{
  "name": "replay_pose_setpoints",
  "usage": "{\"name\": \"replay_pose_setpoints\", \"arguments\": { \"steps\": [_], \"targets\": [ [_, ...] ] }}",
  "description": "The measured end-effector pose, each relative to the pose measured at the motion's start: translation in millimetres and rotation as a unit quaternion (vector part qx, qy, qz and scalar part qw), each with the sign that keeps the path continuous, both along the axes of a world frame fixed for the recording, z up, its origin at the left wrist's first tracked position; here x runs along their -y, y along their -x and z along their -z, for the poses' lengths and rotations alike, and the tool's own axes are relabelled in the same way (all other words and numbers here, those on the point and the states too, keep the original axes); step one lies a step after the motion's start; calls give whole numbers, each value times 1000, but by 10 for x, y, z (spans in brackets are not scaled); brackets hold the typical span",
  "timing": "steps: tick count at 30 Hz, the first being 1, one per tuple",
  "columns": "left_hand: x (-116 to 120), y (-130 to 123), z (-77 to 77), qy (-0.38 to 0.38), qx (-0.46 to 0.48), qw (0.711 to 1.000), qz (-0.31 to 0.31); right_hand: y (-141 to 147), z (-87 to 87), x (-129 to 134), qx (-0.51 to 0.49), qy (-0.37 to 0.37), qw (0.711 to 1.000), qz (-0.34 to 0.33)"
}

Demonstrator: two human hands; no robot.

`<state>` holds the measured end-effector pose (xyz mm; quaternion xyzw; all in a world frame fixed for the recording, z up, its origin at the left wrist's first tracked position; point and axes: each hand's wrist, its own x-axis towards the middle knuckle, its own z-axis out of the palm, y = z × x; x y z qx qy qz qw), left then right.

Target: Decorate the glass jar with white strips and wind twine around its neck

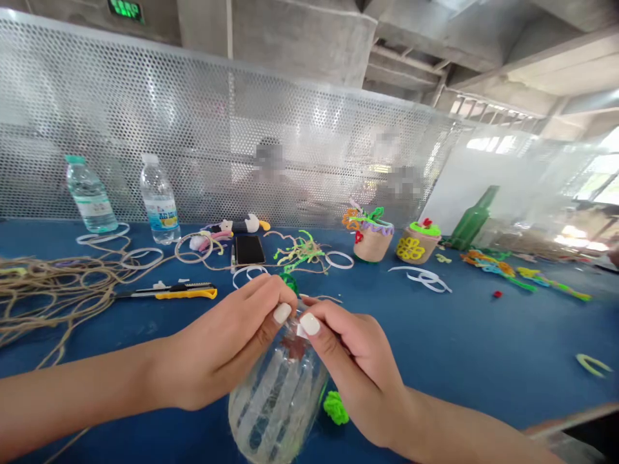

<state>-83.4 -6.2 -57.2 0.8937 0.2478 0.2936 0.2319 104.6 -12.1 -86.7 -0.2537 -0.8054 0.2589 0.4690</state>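
Note:
A clear plastic bottle (278, 406) with pale lengthwise strips that look like tape leans toward me, its lower end nearest. My left hand (232, 338) is closed, its thumb and fingers pinched at the bottle's far upper end. From the other side my right hand (360, 367) pinches the same end, thumb close to the left one. A small white scrap (302, 330) shows by the right thumb; whether it is stuck to the bottle I cannot tell. The fingers hide most of that end. Beside the bottle lies a bright green fuzzy ball (335, 408).
A yellow utility knife (186, 292) lies left, near tangled twine (58, 290). Behind are two water bottles (162, 205), a phone (248, 250) and white rings (340, 260). Two twine-wrapped pots (373, 241) and a green glass bottle (474, 219) stand right, before a perforated metal screen (193, 129).

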Motion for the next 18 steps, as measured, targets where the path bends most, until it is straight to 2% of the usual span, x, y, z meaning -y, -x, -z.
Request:
{"name": "replay_pose_setpoints", "arguments": {
  "steps": [4, 9, 12, 18],
  "targets": [
    [-12, 40, -4, 19, 9, 1000, 0, -3, -2, -13, 1, 4, 1000, -3],
    [-30, 118, 22, -52, 10, 996, -71, -11, -3, -41, 6, 11, 1000, 2],
    [-41, 131, 29, -103, -6, 993, -62, -15, 2, -52, 8, 4, 1000, 15],
    [-56, 106, 22, -114, 20, 991, -66, -27, 14, -37, 26, -30, 999, 21]
  ]
}}
